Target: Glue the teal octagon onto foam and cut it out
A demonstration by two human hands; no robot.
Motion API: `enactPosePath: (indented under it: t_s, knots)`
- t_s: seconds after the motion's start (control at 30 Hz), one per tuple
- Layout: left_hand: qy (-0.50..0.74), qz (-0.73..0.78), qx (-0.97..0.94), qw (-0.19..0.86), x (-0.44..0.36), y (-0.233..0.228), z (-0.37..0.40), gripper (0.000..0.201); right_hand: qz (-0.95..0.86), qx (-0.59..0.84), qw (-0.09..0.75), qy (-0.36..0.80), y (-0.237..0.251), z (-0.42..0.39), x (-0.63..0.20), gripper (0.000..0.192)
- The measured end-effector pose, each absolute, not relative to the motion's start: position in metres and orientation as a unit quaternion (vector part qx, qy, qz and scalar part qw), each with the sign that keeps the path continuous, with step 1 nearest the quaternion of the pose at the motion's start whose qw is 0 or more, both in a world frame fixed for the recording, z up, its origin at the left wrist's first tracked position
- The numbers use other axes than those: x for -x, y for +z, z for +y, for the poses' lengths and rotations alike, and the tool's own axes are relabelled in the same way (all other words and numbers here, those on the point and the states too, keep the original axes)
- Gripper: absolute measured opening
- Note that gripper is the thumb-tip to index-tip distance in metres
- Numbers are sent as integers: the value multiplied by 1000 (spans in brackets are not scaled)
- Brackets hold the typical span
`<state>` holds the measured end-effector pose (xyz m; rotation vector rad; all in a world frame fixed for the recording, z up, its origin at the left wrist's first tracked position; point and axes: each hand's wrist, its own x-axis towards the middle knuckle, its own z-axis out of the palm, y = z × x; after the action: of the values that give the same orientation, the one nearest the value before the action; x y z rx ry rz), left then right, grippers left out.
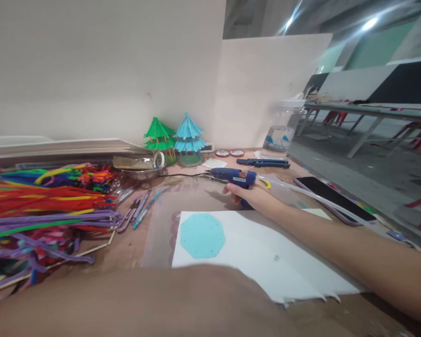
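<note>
My right hand [241,193] is wrapped round the handle of a blue glue gun [233,177], whose nozzle points left. A clear glue stick [298,189] trails from the gun's back end over my forearm. In front of it lies white paper [247,243], with a light blue octagon [202,236] on its left part. Small dark dots mark the octagon near its edge. My left arm [133,304] crosses the bottom of the view, close and blurred; the fingers of that hand cannot be made out.
Many coloured pipe cleaners [45,201] are heaped at left, beside scissors [129,214] and pens [145,209]. Small green [157,133] and blue [188,133] pagoda models stand at the back. A blue hair straightener-like tool [263,163], phone [331,196] and water bottle [280,126] are at right.
</note>
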<state>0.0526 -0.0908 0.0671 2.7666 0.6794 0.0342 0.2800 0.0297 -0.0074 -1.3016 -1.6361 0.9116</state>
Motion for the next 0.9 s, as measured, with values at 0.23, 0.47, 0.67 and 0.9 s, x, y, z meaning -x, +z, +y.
enactPosePath:
  t_s: [0.23, 0.47, 0.67, 0.9]
  knots:
    - [162, 297, -940, 43, -41, 58, 13, 24, -657, 525, 411, 352, -3, 30, -281, 28]
    - [109, 267, -955, 68, -52, 21, 36, 19, -647, 538, 401, 361, -7, 35, -283, 27]
    - [101, 274, -951, 98, -67, 14, 37, 18, -644, 543, 397, 363, -5, 36, -282, 24]
    - [63, 392, -918, 24, -78, 13, 39, 18, -644, 554, 388, 358, -1, 33, -282, 23]
